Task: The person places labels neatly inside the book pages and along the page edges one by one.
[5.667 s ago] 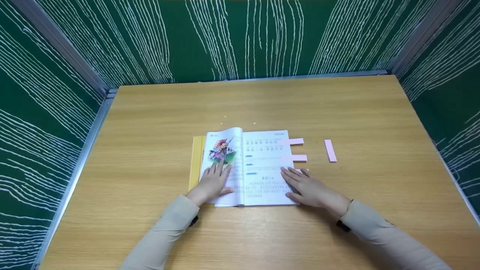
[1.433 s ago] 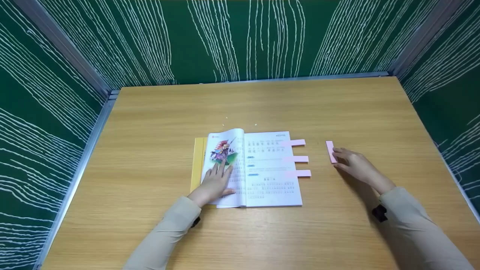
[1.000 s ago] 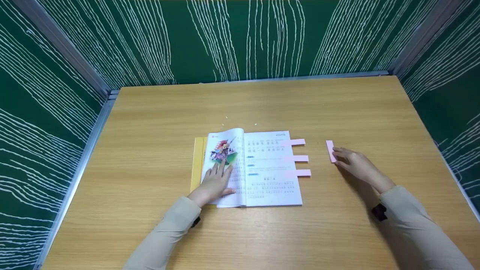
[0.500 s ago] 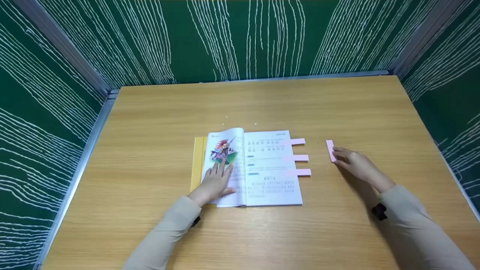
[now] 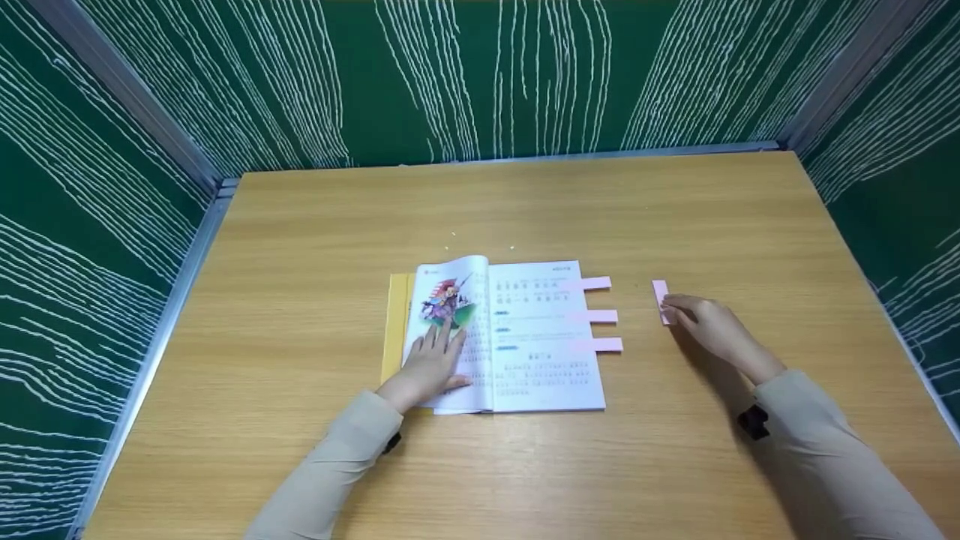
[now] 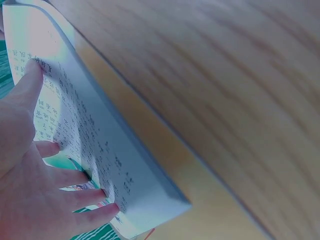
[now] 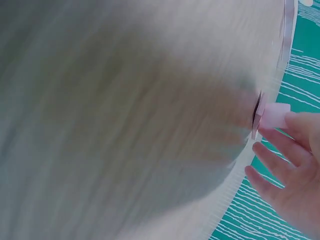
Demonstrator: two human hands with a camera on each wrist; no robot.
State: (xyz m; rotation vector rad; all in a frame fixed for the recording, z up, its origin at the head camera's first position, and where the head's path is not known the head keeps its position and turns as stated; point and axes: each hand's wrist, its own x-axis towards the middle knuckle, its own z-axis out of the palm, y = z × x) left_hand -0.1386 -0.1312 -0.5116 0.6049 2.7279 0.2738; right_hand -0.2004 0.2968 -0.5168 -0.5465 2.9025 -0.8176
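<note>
An open printed book lies on the table, a colourful picture on its left page. My left hand rests on that page with fingers spread; the left wrist view shows the fingertips touching the paper. Right of the book is a narrow pad of pink sticky notes. My right hand pinches a pink sticky note there. In the right wrist view that note stands out from the pad between thumb and index finger, the other fingers extended.
Three pink sticky tabs, the top one among them, stick out from the book's right edge. A yellow cover shows under its left side. Small white scraps lie behind the book. Green panels with white lines surround the wooden table.
My right hand left the book's right page and went to the sticky note pad. Its thumb and finger have now closed and lifted a note. The left hand stays in place.
</note>
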